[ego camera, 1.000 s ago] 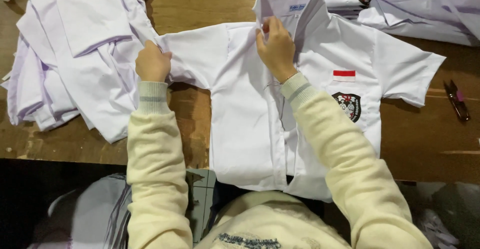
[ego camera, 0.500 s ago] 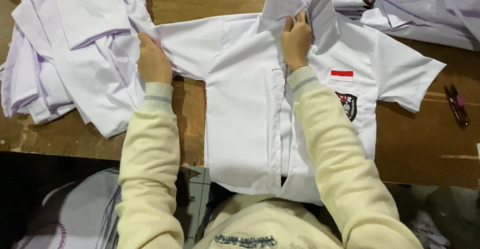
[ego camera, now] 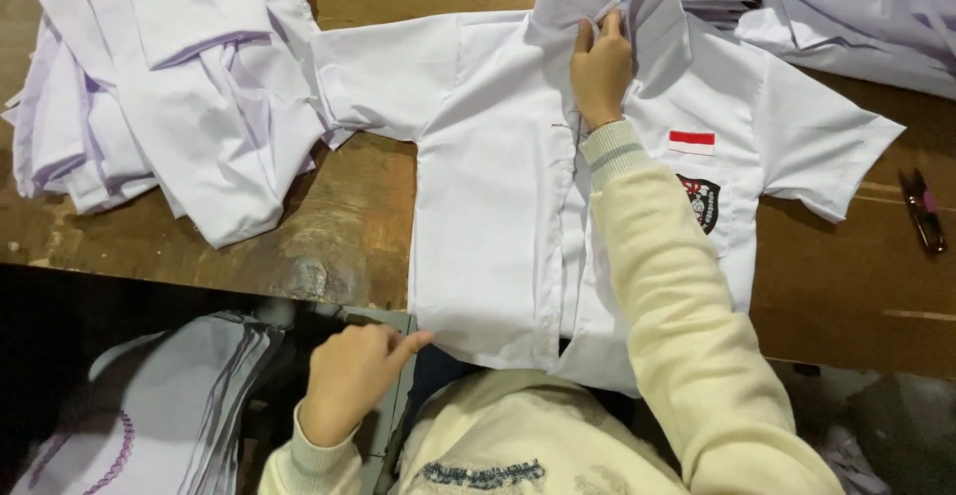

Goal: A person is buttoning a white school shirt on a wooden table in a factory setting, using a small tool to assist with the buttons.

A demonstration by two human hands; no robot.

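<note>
A white short-sleeved shirt (ego camera: 498, 186) lies spread front-up on a brown wooden table (ego camera: 349, 226), with a red and white patch and a dark crest on its chest. My right hand (ego camera: 600, 67) pinches the shirt's collar at the top of the button placket. My left hand (ego camera: 351, 375) is down at the table's near edge, its fingertips touching the shirt's lower left hem corner. Both arms wear cream sleeves.
A heap of white shirts (ego camera: 169, 87) lies at the left of the table, and more white shirts (ego camera: 846, 7) at the top right. A small dark clipper-like tool (ego camera: 923, 211) sits at the right edge. Folded pale cloth (ego camera: 149, 405) lies below the table at the left.
My left hand left the shirt's left sleeve and dropped to the lower hem corner. My right hand stayed on the collar. The view shifted slightly.
</note>
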